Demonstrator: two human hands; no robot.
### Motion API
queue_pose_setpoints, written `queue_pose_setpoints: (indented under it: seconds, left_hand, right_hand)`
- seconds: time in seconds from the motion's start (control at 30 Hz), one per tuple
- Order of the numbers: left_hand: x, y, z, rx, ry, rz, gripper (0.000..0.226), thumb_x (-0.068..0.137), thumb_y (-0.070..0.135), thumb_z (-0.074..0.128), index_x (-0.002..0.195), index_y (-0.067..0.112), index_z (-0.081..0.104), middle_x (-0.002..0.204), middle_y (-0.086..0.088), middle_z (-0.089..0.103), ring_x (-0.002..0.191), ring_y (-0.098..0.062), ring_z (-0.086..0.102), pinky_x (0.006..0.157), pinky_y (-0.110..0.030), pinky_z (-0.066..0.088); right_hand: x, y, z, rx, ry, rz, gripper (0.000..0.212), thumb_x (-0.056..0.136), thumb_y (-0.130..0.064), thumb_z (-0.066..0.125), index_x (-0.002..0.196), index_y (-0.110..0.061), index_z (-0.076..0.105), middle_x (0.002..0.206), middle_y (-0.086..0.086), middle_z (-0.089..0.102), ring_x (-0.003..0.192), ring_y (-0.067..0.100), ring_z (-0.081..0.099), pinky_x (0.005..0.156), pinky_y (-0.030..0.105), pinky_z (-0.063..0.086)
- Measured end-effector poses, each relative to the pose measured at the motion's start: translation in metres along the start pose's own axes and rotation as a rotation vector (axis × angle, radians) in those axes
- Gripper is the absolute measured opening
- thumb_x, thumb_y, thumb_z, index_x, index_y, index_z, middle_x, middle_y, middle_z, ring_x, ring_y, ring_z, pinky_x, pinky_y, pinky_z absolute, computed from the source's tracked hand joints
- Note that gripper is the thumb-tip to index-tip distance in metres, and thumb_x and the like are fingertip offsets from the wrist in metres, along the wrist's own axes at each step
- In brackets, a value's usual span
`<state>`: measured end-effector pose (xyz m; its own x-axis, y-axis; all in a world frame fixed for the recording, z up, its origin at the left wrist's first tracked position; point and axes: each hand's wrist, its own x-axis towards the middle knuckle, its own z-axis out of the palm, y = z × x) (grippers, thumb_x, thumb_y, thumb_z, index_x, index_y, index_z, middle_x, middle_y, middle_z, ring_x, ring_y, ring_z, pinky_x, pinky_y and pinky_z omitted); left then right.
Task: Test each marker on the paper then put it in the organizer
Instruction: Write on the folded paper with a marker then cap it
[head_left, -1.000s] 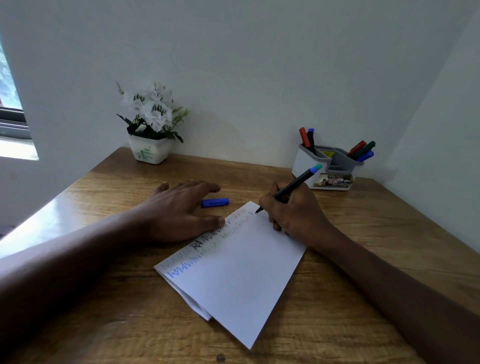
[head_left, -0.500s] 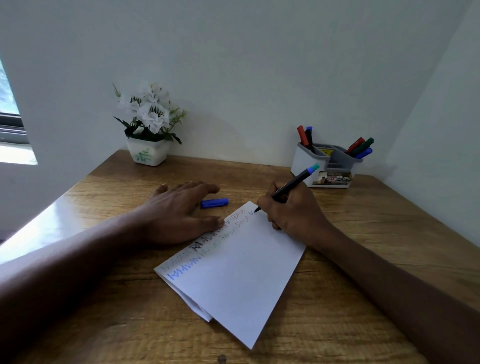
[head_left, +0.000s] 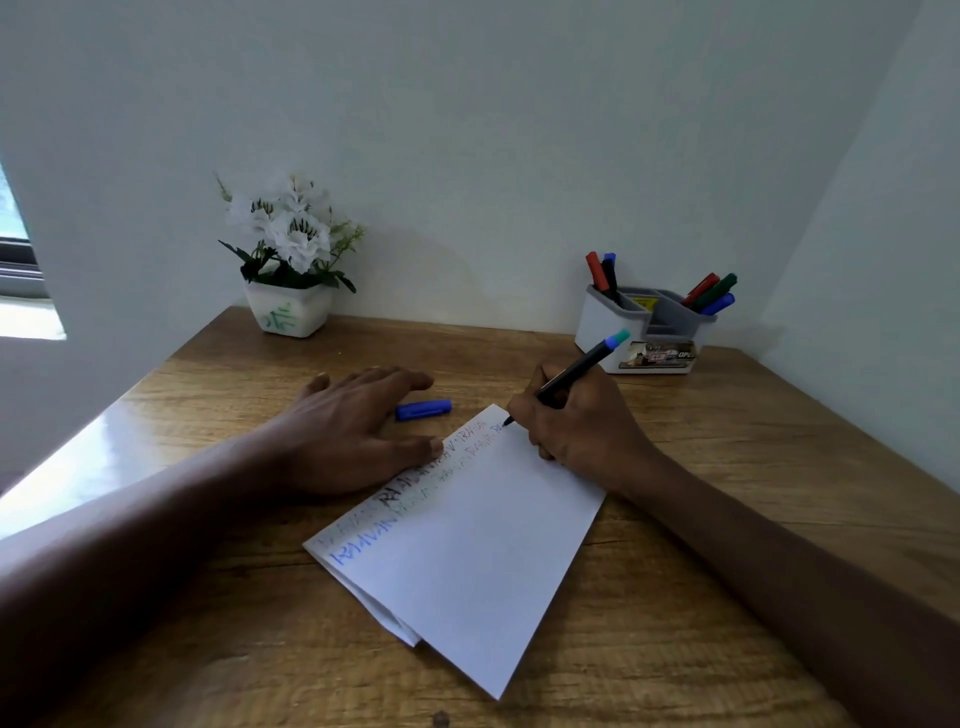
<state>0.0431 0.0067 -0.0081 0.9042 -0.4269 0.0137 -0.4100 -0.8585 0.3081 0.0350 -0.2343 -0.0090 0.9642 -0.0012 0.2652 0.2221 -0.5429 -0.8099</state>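
A folded white paper (head_left: 467, 561) lies on the wooden desk (head_left: 727, 467), with coloured scribbles along its upper left edge. My right hand (head_left: 576, 421) grips a black marker (head_left: 576, 366) with a blue-teal end, its tip touching the paper's far corner. My left hand (head_left: 358, 426) lies flat, its thumb pressing the paper's edge. A blue marker cap (head_left: 423, 409) rests on the desk just beyond my left hand. The white and grey organizer (head_left: 649, 332) stands at the back right and holds several markers in red, blue, black and green.
A white pot with white artificial flowers (head_left: 291, 265) stands at the back left against the wall. Walls close the desk in at the back and on the right. A window shows at the far left edge.
The marker tip has shifted slightly along the paper's far corner, adding to the scribble. My left hand has stayed put. The view has tilted a little.
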Motion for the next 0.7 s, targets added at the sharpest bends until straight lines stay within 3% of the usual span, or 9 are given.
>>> queue_pose_setpoints:
  seconds: [0.1,0.23,0.43,0.6,0.7]
  left_hand:
    - [0.0003,0.0002,-0.0001,0.001,-0.003,0.004,0.103,0.06,0.09,0.022,0.153,0.044,0.022,0.163,0.015,0.024,0.149,-0.009,0.023,0.123,-0.053,0.014]
    - [-0.0003,0.0021,-0.0007,0.006,-0.001,-0.005,0.096,0.067,0.086,0.029,0.153,0.043,0.022,0.163,0.014,0.025,0.149,-0.01,0.024,0.123,-0.051,0.015]
    - [-0.0012,0.0013,-0.0005,-0.001,0.001,-0.003,0.102,0.062,0.088,0.024,0.153,0.043,0.022,0.163,0.013,0.025,0.148,-0.01,0.026,0.122,-0.052,0.017]
    - [-0.0008,0.0036,-0.0006,0.016,0.0,-0.01,0.091,0.072,0.081,0.033,0.154,0.042,0.022,0.163,0.012,0.025,0.148,-0.011,0.025,0.122,-0.051,0.016]
    - [-0.0008,0.0029,-0.0015,0.009,-0.007,-0.011,0.099,0.066,0.087,0.028,0.154,0.042,0.022,0.163,0.012,0.025,0.148,-0.011,0.025,0.122,-0.052,0.017]
  right_hand:
    - [-0.0003,0.0003,-0.0013,0.06,0.027,0.036,0.024,0.088,-0.017,0.071,0.084,0.004,0.062,0.056,0.006,0.062,0.045,0.014,0.056,0.046,0.025,0.051]
    - [-0.0005,-0.0013,-0.0008,0.021,0.009,0.028,0.023,0.088,-0.019,0.071,0.081,0.001,0.062,0.057,0.005,0.064,0.046,0.014,0.057,0.046,0.024,0.051]
    - [-0.0029,-0.002,-0.0007,0.024,0.038,0.033,0.019,0.088,-0.018,0.072,0.082,-0.002,0.065,0.06,0.006,0.067,0.044,0.009,0.06,0.043,0.018,0.047]
    - [-0.0025,-0.0031,-0.0003,-0.007,0.062,0.036,0.024,0.087,-0.018,0.072,0.083,0.004,0.064,0.06,0.011,0.067,0.043,0.012,0.058,0.043,0.02,0.049]
    - [-0.0026,-0.0042,-0.0004,-0.009,0.052,0.058,0.02,0.088,-0.019,0.071,0.083,-0.001,0.066,0.06,0.008,0.067,0.043,0.01,0.059,0.043,0.019,0.048]
